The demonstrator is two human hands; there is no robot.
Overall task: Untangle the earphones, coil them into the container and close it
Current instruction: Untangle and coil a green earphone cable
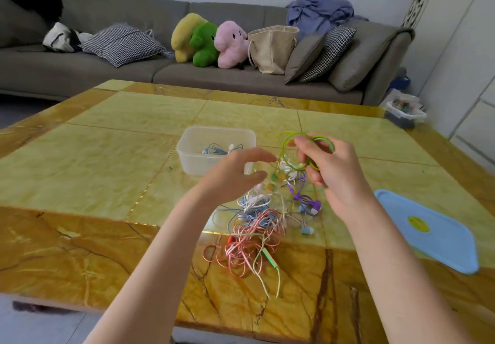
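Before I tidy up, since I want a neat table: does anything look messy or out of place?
Yes. A tangled heap of earphones sprawls over the table instead of sitting in the container, and one green cord end trails toward the near edge.

Two bare forearms come up from the bottom edge of the frame toward the centre. Neither shows a sleeve, watch, bracelet or ring. The left hand (235, 175) sits just left of centre and the right hand (329, 172) just right of centre. Both have slim fingers with short, unpainted nails. No other part of the person appears.
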